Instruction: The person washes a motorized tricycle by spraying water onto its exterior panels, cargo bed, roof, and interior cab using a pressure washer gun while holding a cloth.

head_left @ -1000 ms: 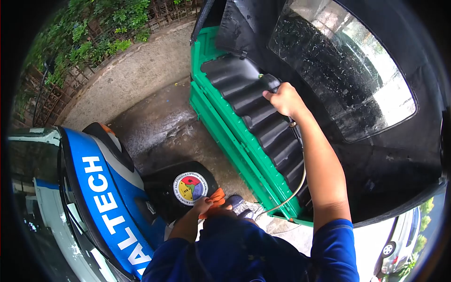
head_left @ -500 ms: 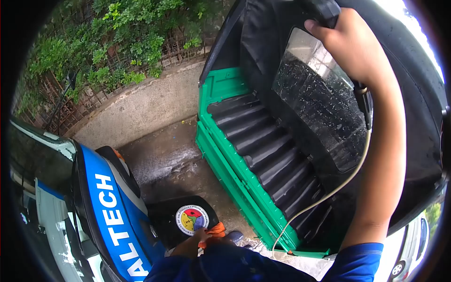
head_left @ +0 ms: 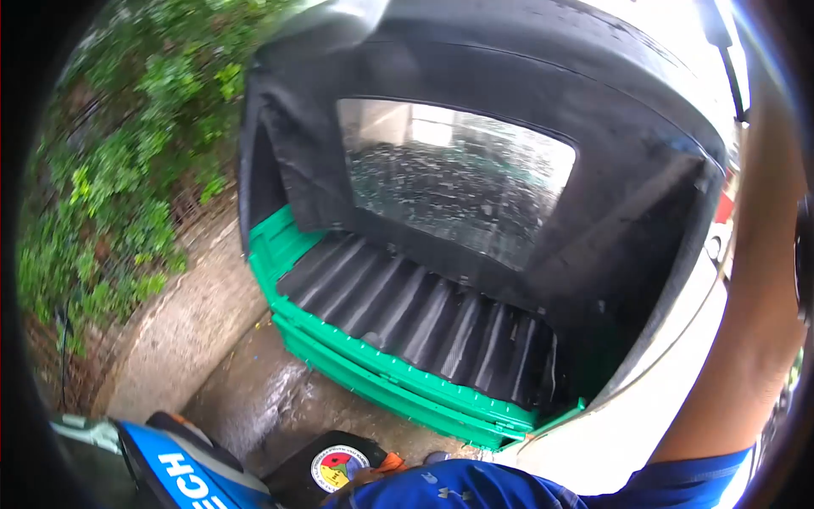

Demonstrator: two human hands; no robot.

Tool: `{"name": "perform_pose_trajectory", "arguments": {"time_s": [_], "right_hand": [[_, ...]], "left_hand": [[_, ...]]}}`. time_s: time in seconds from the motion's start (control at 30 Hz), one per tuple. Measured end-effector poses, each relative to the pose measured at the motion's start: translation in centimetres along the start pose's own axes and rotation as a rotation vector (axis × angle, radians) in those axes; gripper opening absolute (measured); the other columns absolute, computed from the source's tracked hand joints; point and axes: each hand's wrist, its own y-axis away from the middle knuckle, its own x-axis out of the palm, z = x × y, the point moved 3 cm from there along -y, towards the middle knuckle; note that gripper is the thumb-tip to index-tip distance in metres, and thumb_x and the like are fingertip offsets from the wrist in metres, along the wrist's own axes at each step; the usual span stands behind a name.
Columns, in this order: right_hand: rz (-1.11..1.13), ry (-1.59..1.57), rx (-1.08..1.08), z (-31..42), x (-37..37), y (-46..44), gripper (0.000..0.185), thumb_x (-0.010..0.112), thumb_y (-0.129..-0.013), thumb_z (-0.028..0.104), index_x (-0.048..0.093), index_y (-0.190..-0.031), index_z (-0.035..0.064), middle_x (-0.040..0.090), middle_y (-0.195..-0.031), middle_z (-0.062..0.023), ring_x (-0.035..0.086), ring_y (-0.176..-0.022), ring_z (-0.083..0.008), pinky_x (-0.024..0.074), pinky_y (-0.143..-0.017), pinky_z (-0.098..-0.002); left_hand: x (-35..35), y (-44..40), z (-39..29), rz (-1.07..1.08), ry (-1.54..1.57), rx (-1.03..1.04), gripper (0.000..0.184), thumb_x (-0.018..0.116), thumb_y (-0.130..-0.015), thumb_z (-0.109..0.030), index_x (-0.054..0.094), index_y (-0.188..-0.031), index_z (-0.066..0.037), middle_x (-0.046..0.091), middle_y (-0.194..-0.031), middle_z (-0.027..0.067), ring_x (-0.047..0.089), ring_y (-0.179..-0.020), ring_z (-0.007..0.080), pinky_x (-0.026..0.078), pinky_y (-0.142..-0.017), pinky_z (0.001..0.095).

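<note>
Head view. We judge the work partway along: the ribbed black liner (head_left: 415,314) in the green bed (head_left: 407,373) looks wet, whereas the clear window (head_left: 458,178) above it is speckled and seems unfinished. The right arm (head_left: 759,280) rises near a black fitting (head_left: 735,85); its right hand lies out of view, and the left hand (head_left: 365,478), blurred beside orange cloth (head_left: 392,463), shows us no readable grip.
</note>
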Motion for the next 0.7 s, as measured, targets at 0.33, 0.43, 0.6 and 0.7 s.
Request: {"name": "perform_pose_trajectory", "arguments": {"time_s": [0.33, 0.43, 0.6, 0.7], "right_hand": [[-0.016, 0.322, 0.280, -15.3, 0.6, 11.1, 0.036, 0.063, -0.104, 0.035, 0.064, -0.081, 0.0072, 0.058, -0.061, -0.0009, 0.055, -0.049, -0.0152, 0.0505, -0.054, -0.0326], [0.007, 0.367, 0.341, -18.2, 2.3, 11.6, 0.036, 0.063, -0.104, 0.035, 0.064, -0.082, 0.0074, 0.058, -0.061, -0.0009, 0.055, -0.049, -0.0151, 0.0504, -0.054, -0.0324], [0.011, 0.434, 0.394, -18.9, 3.7, 12.3, 0.034, 0.064, -0.104, 0.036, 0.065, -0.084, 0.0077, 0.058, -0.061, -0.0009, 0.055, -0.049, -0.0149, 0.0501, -0.054, -0.0322], [0.006, 0.463, 0.428, -19.0, 3.9, 12.7, 0.034, 0.064, -0.103, 0.036, 0.065, -0.085, 0.0079, 0.058, -0.062, -0.0009, 0.055, -0.049, -0.0147, 0.0499, -0.054, -0.0320]], "left_hand": [[3.0, -8.5, 0.8, 0.209, 0.286, 0.195, 0.032, 0.072, -0.092, -0.030, 0.076, -0.110, -0.003, 0.077, -0.106, 0.0160, 0.074, -0.098, 0.0274, 0.060, -0.081, 0.0466], [0.8, -10.7, -4.6, 0.087, -0.009, -0.016, 0.046, 0.073, -0.089, -0.046, 0.076, -0.112, -0.006, 0.075, -0.115, 0.0210, 0.074, -0.108, 0.0358, 0.059, -0.089, 0.0473], [5.5, -12.8, -8.9, -0.017, -0.147, 0.033, 0.054, 0.072, -0.092, -0.047, 0.068, -0.131, -0.009, 0.073, -0.124, 0.0205, 0.070, -0.117, 0.0402, 0.056, -0.099, 0.0499], [9.0, -13.3, -11.3, 0.093, -0.116, -0.018, 0.061, 0.072, -0.092, -0.049, 0.064, -0.136, -0.006, 0.066, -0.138, 0.0220, 0.064, -0.128, 0.0394, 0.051, -0.107, 0.0480]]}}
